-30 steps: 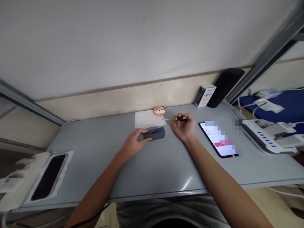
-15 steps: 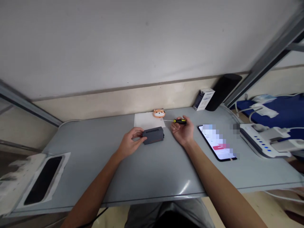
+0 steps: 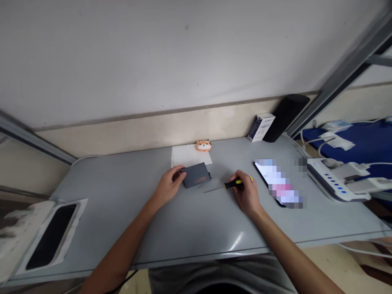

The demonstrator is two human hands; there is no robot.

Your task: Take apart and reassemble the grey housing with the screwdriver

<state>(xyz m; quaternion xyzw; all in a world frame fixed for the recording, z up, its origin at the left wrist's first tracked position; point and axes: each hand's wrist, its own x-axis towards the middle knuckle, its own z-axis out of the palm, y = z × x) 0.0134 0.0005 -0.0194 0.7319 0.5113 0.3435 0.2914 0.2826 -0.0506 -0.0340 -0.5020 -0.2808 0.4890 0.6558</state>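
A small dark grey box [image 3: 196, 174] with a red label sits tilted on the grey table [image 3: 183, 216], its broad face turned up. My left hand [image 3: 169, 185] grips its left end, fingers wrapped round it. My right hand [image 3: 246, 192] is closed on a screwdriver [image 3: 230, 184] with a black and yellow handle; its thin shaft points left toward the box and ends just short of it. A white sheet [image 3: 190, 155] lies behind the box.
An orange animal-shaped item [image 3: 203, 145] rests at the sheet's far edge. A lit phone [image 3: 277, 182] lies right of my right hand. A white power strip [image 3: 337, 181], a small carton [image 3: 260, 127] and a black cylinder [image 3: 284, 117] are further right. A black-framed tray [image 3: 49, 232] sits far left.
My left hand has tipped the box so its broad face shows. My right hand has come down and toward me, turning the screwdriver's tip to the box.
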